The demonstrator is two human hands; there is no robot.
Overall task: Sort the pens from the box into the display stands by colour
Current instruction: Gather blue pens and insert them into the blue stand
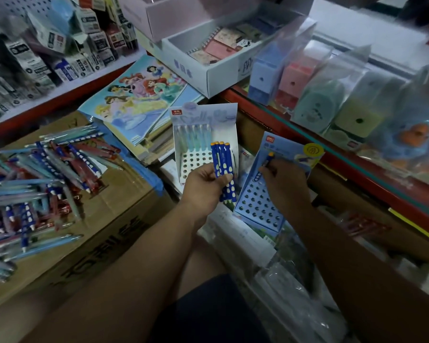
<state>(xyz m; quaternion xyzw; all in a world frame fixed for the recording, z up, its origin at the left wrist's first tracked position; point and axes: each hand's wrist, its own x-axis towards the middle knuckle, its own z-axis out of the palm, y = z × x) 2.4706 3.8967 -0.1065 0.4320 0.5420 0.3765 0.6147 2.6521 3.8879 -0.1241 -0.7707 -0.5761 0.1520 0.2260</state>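
While the left hand (203,188) holds blue pens (223,164) just left of the blue stand (254,196), the right hand (284,180) pinches one pen (269,159) over its holes. Loose pens (47,174) lie on the box (124,194) farther left.

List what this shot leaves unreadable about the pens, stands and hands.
- Head view: the right hand covers the lower end of its pen, so whether the tip sits in the blue stand is unclear.
- Head view: the left hand and its pen bunch hide the front holes of the white stand.
- Head view: the pen pile on the cardboard box is blurred and cut off by the left edge; no count.
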